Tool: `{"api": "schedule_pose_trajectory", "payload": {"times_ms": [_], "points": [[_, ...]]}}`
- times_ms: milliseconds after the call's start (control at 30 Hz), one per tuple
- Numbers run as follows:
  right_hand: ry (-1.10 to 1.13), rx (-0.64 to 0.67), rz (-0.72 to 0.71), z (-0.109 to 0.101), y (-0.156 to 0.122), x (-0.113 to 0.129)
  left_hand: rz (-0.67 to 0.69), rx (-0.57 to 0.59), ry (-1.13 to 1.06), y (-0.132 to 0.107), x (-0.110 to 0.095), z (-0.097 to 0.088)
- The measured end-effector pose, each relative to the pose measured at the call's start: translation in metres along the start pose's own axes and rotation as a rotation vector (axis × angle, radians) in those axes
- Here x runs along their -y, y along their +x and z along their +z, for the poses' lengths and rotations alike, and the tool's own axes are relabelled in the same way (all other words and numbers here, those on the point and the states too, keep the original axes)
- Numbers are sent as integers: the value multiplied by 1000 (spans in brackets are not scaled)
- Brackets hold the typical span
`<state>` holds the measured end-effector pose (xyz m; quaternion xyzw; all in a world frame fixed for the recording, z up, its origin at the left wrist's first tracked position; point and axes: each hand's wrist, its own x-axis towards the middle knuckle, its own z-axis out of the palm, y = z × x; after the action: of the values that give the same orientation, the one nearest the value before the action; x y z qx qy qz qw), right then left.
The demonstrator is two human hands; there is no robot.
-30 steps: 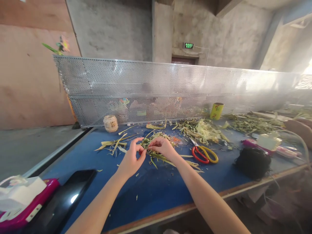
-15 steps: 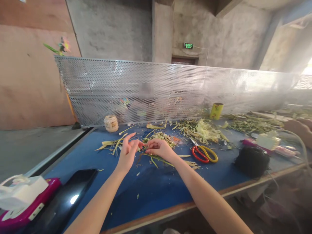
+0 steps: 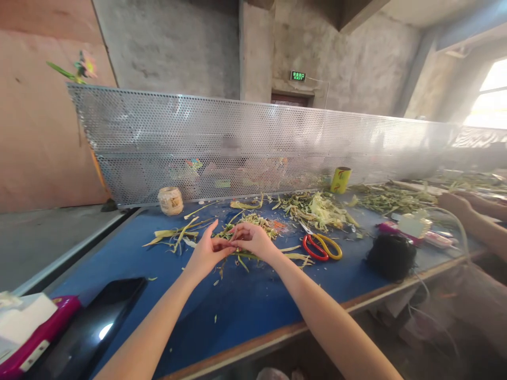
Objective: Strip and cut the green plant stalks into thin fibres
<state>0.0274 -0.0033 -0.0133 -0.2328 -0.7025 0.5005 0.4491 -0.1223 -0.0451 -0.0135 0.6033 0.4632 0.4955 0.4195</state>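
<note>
My left hand (image 3: pixel 207 250) and my right hand (image 3: pixel 253 240) meet fingertip to fingertip above the blue table (image 3: pixel 222 311). Both pinch at the same spot, and whatever lies between the fingers is too small or hidden to name. The left index finger points up, away from the pinch. Right behind my hands lies a small heap of pale green plant bits (image 3: pixel 259 221), partly covered by them. Long dry leaf strips (image 3: pixel 174 236) lie to the left. To the right rest scissors (image 3: pixel 321 246) with one red and one yellow handle, blades slightly apart.
A perforated metal screen (image 3: pixel 222 132) borders the table's back. Near it stand a roll of pale twine (image 3: pixel 170 201) and a yellow tube (image 3: pixel 340 180). Leaf heaps (image 3: pixel 312 208), a black bundle (image 3: pixel 391 256) and another person's arm (image 3: pixel 471 216) are rightward; a dark tablet (image 3: pixel 95 322) lies front left.
My hands have drawn together, the left fingers now touching the right ones. The view has turned slightly right, bringing more of the other person's arm into sight.
</note>
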Motion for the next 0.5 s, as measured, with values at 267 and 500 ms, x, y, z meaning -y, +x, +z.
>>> {"api": "schedule_pose_trajectory", "payload": {"times_ms": [267,500], "points": [[-274,4,-94,2,-5,-2,25,92,-7,2,2,2],[-860,-140,-56,-23,-14,35,92,59,132,-3,3,-1]]}}
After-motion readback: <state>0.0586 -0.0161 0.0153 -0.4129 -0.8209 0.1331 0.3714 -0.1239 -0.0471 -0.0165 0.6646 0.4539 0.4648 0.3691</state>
